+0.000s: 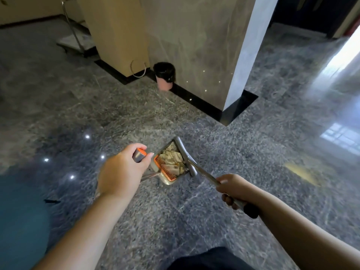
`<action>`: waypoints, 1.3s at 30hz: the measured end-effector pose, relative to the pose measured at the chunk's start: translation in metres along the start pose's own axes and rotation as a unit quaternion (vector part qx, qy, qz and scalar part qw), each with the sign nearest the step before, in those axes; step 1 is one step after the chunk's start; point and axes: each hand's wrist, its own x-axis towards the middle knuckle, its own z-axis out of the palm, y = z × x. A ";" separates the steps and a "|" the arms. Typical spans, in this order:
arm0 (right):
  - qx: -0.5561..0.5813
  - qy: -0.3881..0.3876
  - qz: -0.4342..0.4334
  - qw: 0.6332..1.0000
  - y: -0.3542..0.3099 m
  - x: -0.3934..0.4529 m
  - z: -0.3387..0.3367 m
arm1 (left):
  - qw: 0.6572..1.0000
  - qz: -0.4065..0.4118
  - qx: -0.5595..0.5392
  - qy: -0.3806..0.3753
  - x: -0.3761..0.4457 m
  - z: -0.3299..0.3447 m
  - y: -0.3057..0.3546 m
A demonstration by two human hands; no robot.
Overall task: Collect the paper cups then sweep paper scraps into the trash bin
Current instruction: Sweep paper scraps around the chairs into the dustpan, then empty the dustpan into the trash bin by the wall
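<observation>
You are standing on the floor [253, 152], the bin [164, 75] waiting well ahead. Your left hand [120, 172] is gripping the dustpan [167, 180] handle level so the scraps [173, 158] stay inside; your right hand [233, 189] is holding the broom [187, 156] against them.

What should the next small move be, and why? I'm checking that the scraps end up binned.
Probably carry the dustpan toward the bin, keeping it level. The scraps already lie in the pan, the left hand grips its handle, the right hand holds the broom against its mouth, and the bin stands ahead by the pillar.
</observation>
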 end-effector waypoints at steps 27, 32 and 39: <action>-0.076 -0.035 -0.016 0.996 -0.421 0.413 -0.158 | 0.997 -0.047 0.026 0.060 0.534 0.180 -0.055; -0.050 -0.024 -0.026 0.998 -0.492 0.480 -0.181 | 0.998 -0.032 0.025 0.043 0.647 0.203 -0.063; -0.022 -0.002 -0.045 0.999 -0.576 0.574 -0.237 | 0.997 0.016 0.033 0.061 0.792 0.237 -0.056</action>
